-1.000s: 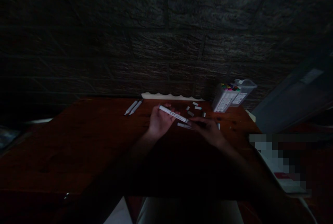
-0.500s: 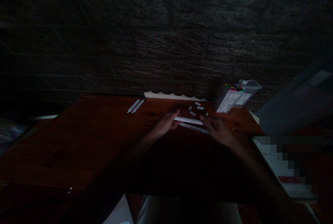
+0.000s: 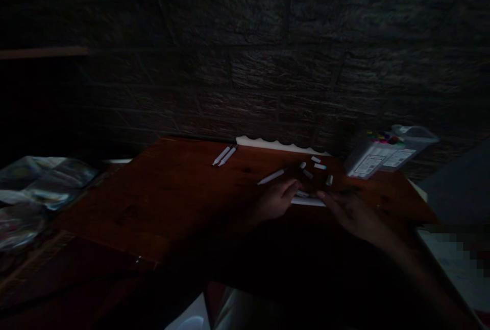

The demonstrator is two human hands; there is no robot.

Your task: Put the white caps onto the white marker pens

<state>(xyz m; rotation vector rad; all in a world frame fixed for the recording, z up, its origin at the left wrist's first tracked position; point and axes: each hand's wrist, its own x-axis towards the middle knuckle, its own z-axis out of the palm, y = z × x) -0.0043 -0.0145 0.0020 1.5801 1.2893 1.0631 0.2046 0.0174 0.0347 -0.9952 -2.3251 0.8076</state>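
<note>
A white marker [image 3: 308,201] spans the gap between my two hands, low over the brown wooden table [image 3: 164,187]. My left hand [image 3: 277,200] is closed at its left end, fingers curled. At the other end my right hand [image 3: 350,211] pinches it with thumb and fingertips. A small pale piece [image 3: 302,193] shows just above that marker, partly hidden by my left hand. Beyond my left hand another white marker [image 3: 271,177] lies slanted on the wood. Loose marker caps, among them a white cap [image 3: 316,159] and a blue-banded cap [image 3: 320,166], lie scattered behind my hands.
Two white markers [image 3: 224,156] lie side by side farther left. A clear box of coloured markers [image 3: 365,159] stands at the back right, with a second clear container [image 3: 415,138] behind it. A wavy-edged white strip [image 3: 281,145] runs along the dark block wall. Plastic bags [image 3: 42,182] lie left.
The view has swung left. A marker now lies on the table beyond my left hand, where none lay before. My hands have come lower and nearer me, the left one turned more palm-down.
</note>
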